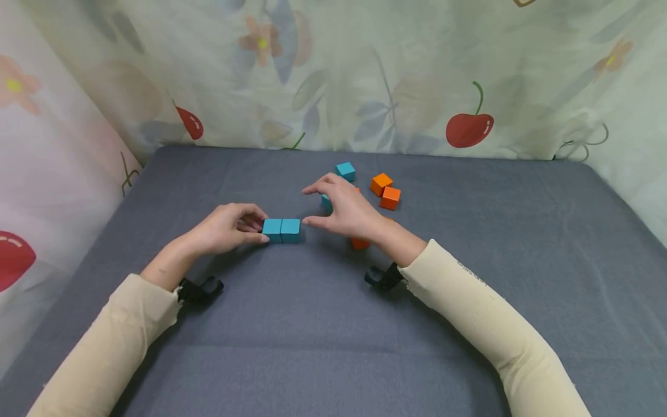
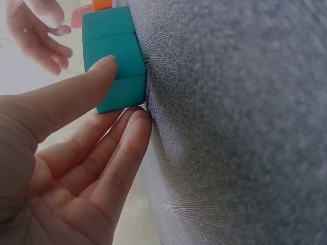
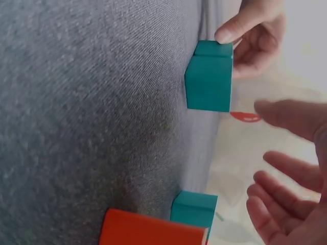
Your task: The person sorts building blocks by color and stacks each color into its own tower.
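Note:
Two blue blocks stand side by side on the dark cloth, the left block meeting the right block face to face. My left hand pinches the left block, its thumb on the near side and fingertips at the far corner. Just right of the pair, my right hand holds nothing, its thumb and fingers spread apart. In the right wrist view, a gap shows between the right thumb and the end of the block pair.
Behind the right hand lie a blue block and a partly hidden blue block. Two orange blocks sit to its right; another orange block shows below its wrist. A patterned curtain hangs along the table's back edge.

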`<state>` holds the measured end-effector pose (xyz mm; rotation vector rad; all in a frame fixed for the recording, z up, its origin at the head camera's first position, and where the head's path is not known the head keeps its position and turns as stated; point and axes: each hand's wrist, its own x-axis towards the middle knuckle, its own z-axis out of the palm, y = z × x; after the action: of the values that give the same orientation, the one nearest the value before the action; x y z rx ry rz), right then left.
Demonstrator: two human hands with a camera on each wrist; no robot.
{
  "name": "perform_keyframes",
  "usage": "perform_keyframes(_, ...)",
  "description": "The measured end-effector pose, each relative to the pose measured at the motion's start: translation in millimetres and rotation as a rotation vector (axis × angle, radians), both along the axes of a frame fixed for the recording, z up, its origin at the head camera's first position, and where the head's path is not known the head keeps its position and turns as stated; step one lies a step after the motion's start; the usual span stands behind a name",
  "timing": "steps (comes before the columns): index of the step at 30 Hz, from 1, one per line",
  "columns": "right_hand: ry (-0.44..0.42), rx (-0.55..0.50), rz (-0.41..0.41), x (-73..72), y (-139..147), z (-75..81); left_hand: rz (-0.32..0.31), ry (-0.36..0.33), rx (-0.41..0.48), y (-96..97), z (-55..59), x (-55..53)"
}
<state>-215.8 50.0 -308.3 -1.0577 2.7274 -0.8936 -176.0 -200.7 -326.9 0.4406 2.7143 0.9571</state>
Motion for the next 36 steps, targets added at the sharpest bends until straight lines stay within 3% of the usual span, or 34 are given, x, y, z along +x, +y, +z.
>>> perform_keyframes(8,-0.016,-0.021,-0.189,-7.5,3,-4.9,-0.011,0.007,0.012,-0.3,-0.2,1.1)
perform_keyframes(12,-0.014,-0.003,-0.247,-12.9,5,-8.6,-0.020,0.012,0.019,0.1,0.9,1.6)
perform_keyframes(25,0.009,0.126,-0.377,-23.7,11,-16.4,-0.008,0.015,0.009,-0.3,-0.1,1.8)
perform_keyframes(36,0.019,0.140,-0.391,-24.6,10,-20.2,-0.004,0.018,-0.002,0.2,0.3,1.7)
